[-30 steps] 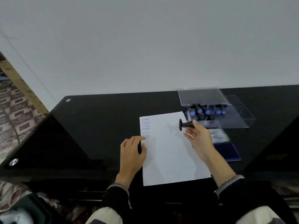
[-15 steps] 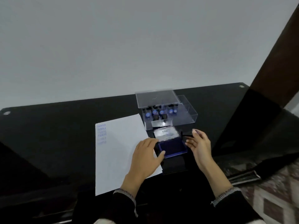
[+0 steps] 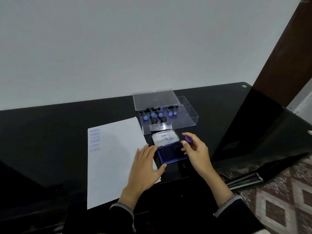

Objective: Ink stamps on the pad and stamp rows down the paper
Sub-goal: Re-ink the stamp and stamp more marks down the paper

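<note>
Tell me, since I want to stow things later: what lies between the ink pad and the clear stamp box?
In the head view, the ink pad has its opened lid lying between it and the clear stamp box.

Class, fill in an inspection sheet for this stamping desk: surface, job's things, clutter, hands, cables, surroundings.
Surface: black glossy table.
Job's things: white paper with a column of blue SAMPLE prints at its left edge; open ink pad, lid raised; clear stamp box holding more stamps.
Clutter: nothing seen.
Hands: left hand flat, over the paper's edge and beside the pad; right hand holds a stamp over the pad.
Cables: nothing seen.
Surroundings: grey wall, patterned floor.
</note>
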`<state>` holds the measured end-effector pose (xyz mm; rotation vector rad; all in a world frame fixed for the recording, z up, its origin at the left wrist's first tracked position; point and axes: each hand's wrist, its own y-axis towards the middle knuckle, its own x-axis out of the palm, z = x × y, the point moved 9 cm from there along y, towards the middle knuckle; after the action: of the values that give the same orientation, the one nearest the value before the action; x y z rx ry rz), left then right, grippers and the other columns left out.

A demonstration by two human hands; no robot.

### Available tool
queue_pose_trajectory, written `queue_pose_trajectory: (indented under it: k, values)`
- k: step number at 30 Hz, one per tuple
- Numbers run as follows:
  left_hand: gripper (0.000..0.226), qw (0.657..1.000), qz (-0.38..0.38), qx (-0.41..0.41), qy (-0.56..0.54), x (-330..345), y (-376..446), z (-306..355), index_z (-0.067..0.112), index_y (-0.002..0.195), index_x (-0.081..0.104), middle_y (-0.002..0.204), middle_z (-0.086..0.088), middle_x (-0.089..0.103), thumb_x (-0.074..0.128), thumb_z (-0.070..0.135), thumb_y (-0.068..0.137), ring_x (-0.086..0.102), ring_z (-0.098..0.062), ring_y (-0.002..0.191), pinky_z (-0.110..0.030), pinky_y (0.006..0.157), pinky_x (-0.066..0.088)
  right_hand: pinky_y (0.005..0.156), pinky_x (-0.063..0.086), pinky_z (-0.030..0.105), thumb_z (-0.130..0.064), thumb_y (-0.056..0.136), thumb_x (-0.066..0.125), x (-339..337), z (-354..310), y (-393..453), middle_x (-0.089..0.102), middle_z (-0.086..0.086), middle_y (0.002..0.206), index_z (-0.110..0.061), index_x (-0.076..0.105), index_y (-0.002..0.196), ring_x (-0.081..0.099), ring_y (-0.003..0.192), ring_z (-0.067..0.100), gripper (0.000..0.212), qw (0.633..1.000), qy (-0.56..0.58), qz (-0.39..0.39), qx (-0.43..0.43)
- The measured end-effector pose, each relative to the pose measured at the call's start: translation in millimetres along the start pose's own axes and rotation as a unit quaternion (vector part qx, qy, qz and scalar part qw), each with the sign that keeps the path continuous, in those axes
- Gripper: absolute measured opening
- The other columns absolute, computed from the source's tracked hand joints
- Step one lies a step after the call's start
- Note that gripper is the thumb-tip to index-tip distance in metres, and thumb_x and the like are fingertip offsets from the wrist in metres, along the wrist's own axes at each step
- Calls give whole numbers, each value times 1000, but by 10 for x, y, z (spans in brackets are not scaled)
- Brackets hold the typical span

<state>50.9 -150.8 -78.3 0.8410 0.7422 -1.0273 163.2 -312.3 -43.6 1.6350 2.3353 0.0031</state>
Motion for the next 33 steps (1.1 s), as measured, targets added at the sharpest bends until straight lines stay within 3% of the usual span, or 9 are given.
queue_pose_trajectory:
  k: [5, 14, 21, 25, 29, 31, 33]
  values:
    - [74, 1000, 8, -3, -7, -15, -5, 2, 31, 147, 27, 152, 14, 30, 42, 67, 84, 14, -2, 142, -23, 116, -5, 66, 50, 14, -13, 93, 55, 90, -168, 7, 66, -12, 91, -33, 61, 112, 65, 73, 5, 28, 997, -41, -29, -55]
    - [73, 1000, 11, -2, -11, -30, -16, 17, 30, 147, 28, 150, 13, 33, 44, 63, 85, 16, -4, 142, -24, 117, -5, 86, 45, 10, -5, 92, 56, 461, -315, -76, 60, -6, 110, -20, 59, 125, 57, 99, 1, 36, 971, -168, -99, -140]
    - [72, 1000, 10, -8, -12, -20, -14, 9, 30, 147, 28, 151, 14, 32, 46, 62, 85, 14, -4, 143, -20, 114, -9, 81, 38, -1, 5, 92, 52, 543, -351, -144, 56, -3, 100, -14, 56, 128, 54, 90, -11, 41, 961, -203, -86, -169]
    - [72, 999, -3, -20, -27, -9, 2, -14, 31, 147, 27, 152, 15, 30, 50, 60, 86, 11, -4, 144, -19, 113, -10, 83, 40, 1, 7, 91, 51, 556, -334, -185, 54, -4, 99, -14, 55, 128, 54, 88, -1, 43, 959, -211, -60, -178]
    - [64, 990, -32, -52, -128, -13, 43, -64, 32, 145, 30, 152, 15, 28, 57, 49, 89, 5, 2, 142, -19, 113, -1, 91, 45, 9, 12, 88, 52, 548, -298, -258, 54, -2, 105, -14, 54, 130, 55, 97, 1, 49, 960, -205, -35, -186]
    - [55, 972, -32, -88, -215, -65, 47, -129, 36, 142, 33, 151, 16, 26, 57, 37, 93, 5, 11, 135, -18, 109, 7, 91, 43, 7, 12, 87, 54, 546, -285, -260, 55, 0, 105, -13, 55, 129, 55, 97, 5, 49, 958, -213, -20, -190]
    - [48, 965, -8, -107, -238, -190, 52, -201, 36, 140, 38, 150, 13, 28, 55, 28, 95, 9, 10, 136, -15, 106, 9, 89, 40, 2, 12, 87, 54, 553, -289, -223, 56, 1, 103, -13, 56, 127, 53, 94, 3, 48, 957, -219, -20, -187]
